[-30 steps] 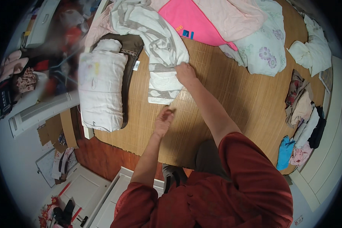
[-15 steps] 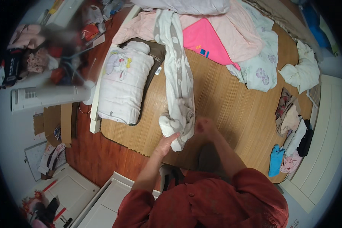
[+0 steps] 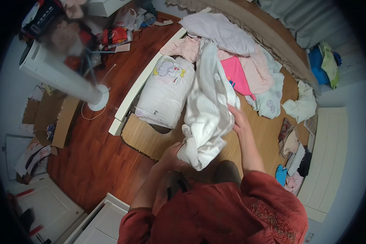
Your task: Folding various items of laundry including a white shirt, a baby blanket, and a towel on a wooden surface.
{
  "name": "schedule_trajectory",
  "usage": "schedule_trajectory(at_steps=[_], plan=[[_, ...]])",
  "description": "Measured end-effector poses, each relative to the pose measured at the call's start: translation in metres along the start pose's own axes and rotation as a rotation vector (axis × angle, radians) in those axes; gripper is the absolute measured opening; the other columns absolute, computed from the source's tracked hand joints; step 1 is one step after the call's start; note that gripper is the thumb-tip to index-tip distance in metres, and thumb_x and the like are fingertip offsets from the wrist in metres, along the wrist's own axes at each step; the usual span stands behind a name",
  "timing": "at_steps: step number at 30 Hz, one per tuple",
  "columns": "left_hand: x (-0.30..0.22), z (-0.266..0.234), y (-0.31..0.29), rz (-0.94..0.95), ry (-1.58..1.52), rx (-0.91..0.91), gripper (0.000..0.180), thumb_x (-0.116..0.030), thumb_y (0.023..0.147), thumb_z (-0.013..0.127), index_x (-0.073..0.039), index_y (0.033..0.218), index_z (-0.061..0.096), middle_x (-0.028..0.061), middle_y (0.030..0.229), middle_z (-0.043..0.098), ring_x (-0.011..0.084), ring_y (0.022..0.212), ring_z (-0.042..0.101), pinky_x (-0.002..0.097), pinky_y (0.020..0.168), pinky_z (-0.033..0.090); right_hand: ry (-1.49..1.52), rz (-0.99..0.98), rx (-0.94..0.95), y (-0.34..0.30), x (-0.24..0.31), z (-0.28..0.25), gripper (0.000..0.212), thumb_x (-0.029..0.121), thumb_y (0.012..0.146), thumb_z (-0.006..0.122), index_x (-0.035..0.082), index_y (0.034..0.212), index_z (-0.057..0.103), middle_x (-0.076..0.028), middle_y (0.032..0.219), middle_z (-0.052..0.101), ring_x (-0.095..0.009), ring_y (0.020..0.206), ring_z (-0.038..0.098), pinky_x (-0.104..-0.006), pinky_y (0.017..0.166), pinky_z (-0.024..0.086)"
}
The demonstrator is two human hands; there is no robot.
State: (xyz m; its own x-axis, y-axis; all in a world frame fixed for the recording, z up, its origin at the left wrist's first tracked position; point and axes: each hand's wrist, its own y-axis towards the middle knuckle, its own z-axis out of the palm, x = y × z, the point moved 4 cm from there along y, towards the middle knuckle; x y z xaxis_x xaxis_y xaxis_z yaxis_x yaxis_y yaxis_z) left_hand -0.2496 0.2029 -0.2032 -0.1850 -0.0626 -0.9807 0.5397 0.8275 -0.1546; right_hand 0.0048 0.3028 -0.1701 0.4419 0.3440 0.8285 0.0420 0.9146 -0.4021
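A long white-and-grey blanket [image 3: 211,110] stretches from the far bedding toward me, with its near end bunched and raised off the mat. My left hand [image 3: 171,157] is closed on the gathered near end, its fingers partly covered by the cloth. Farther up, my right hand [image 3: 238,118] grips the right edge of the blanket, fingertips against the fabric. Left of the blanket lies a folded white quilt [image 3: 165,95] with a cartoon print. Beyond it, a bright pink cloth [image 3: 236,77] and a pale pink cover [image 3: 259,77] lie spread.
A woven mat [image 3: 140,138] covers the bed, bordered on the left by a white bed rail [image 3: 136,87]. Small folded clothes [image 3: 295,158] and a crumpled white cloth [image 3: 301,102] lie along the right side. A white tower appliance [image 3: 65,77] and an open cardboard box [image 3: 65,122] stand on the floor.
My right hand, earlier apart from the blanket, has moved up onto its right edge. The narrow, hanging blanket has widened out. My left hand keeps its hold; the view has shifted.
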Motion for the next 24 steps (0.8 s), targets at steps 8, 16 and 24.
schedule_trajectory(at_steps=[8, 16, 24], plan=[[0.000, 0.015, 0.054, -0.013, -0.619, 0.179, 0.056, -0.036, 0.074, 0.062, -0.010, 0.120, 0.044, 0.0076, 0.116, 0.051, 0.0211, 0.104, 0.051, 0.0316, 0.089, 0.039, 0.120, -0.047, -0.023, -0.098, 0.074, 0.015, 0.038, 0.010, 0.079, 0.058, 0.000, 0.114, 0.047, -0.012, 0.100, 0.057, -0.020, 0.087, 0.059, -0.0324, 0.074, 0.051], [-0.013, 0.099, 0.067, -0.662, -0.714, 0.315, 0.046, -0.031, 0.089, 0.043, -0.009, 0.128, 0.033, 0.0084, 0.121, 0.045, 0.0215, 0.107, 0.049, 0.0363, 0.091, 0.043, 0.092, 0.014, 0.213, -0.158, 0.051, 0.037, 0.053, 0.009, 0.076, 0.062, 0.002, 0.122, 0.037, -0.009, 0.111, 0.052, -0.018, 0.102, 0.051, -0.0328, 0.088, 0.042], [0.040, 0.163, 0.034, -0.454, -0.820, 0.283, 0.046, -0.031, 0.090, 0.042, -0.009, 0.128, 0.033, 0.0085, 0.123, 0.044, 0.0215, 0.108, 0.048, 0.0369, 0.092, 0.042, -0.265, -0.060, 0.516, -0.217, 0.033, -0.008, 0.060, 0.019, 0.075, 0.066, 0.001, 0.124, 0.037, -0.007, 0.114, 0.049, -0.015, 0.102, 0.047, -0.0287, 0.088, 0.039]])
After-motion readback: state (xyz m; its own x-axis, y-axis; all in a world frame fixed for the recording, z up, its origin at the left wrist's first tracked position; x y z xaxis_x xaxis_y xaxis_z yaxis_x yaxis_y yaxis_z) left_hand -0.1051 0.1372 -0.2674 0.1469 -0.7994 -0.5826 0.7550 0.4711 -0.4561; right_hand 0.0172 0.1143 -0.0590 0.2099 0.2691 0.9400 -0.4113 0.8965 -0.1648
